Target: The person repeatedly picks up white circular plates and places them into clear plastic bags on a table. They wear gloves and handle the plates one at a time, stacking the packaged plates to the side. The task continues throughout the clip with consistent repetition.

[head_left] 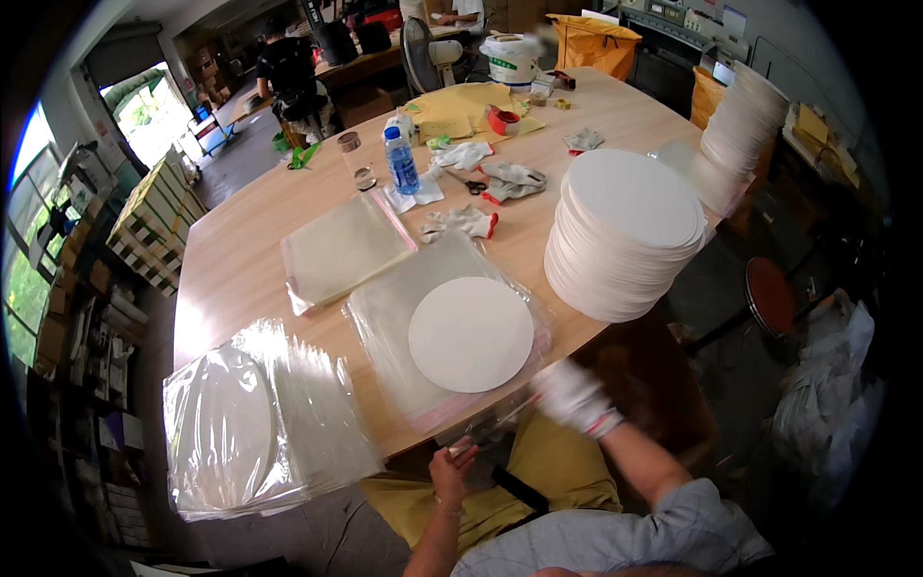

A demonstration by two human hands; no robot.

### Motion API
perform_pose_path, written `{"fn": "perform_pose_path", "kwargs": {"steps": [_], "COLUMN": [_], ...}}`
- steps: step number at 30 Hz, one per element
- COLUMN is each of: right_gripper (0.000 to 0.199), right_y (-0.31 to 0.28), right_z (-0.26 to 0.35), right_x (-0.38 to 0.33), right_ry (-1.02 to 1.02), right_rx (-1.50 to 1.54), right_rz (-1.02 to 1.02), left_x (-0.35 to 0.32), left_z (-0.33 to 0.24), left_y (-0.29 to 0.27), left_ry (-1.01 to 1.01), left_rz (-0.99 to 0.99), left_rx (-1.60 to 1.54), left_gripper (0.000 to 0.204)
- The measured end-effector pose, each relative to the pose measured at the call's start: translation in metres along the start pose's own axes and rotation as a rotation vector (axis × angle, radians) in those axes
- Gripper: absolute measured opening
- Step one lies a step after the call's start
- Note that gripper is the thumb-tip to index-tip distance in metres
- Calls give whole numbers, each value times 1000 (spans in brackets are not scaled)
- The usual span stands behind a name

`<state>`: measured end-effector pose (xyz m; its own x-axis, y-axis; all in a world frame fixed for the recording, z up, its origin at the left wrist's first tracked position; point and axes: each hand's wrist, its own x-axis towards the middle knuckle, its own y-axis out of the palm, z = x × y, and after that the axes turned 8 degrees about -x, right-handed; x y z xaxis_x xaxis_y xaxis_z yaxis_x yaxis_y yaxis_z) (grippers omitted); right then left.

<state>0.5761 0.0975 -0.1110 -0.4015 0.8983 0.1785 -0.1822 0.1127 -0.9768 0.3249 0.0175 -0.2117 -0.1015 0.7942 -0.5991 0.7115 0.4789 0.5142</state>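
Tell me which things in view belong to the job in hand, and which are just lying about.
Seem part of the job:
- white disc on clear bags
- tall stack of discs near the table's right edge
- bagged disc, lower left

Seem just lying about:
- water bottle
- scissors
- loose gloves
- white bucket

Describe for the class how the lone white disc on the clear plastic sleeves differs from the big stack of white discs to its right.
Height: the lone white disc lies low and flat, while the big stack of white discs rises in many layers.
Place: the lone white disc rests on clear plastic sleeves, while the stack stands farther right, by the edge of the table.
Both show a plain, round white top.
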Motion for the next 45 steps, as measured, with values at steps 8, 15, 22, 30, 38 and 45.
{"fn": "perform_pose_path", "kwargs": {"steps": [8, 15, 22, 30, 38, 45], "right_gripper": [39, 77, 12, 6, 10, 29], "right_y": [55, 76, 57, 40, 51, 55], "right_z": [-230, -116, -107, -122, -127, -100], "right_x": [-264, -54, 2, 7, 9, 23], "right_ry": [667, -65, -412, -450, 24, 278], "right_rx": [-249, 28, 90, 237, 315, 119], "right_rz": [1150, -275, -509, -269, 22, -58], "left_x": [-2, -4, 3, 38, 39, 36], "left_z": [-3, -12, -21, -70, -59, -59], "left_y": [-9, -14, -50, 3, -6, 21], "left_ry": [40, 99, 911, 1386, 874, 710], "left_rz": [76, 99, -169, 685, 320, 35], "left_rx": [212, 334, 1272, 1426, 1158, 1184], "left_gripper": [44, 46, 29, 18, 16, 30]}}
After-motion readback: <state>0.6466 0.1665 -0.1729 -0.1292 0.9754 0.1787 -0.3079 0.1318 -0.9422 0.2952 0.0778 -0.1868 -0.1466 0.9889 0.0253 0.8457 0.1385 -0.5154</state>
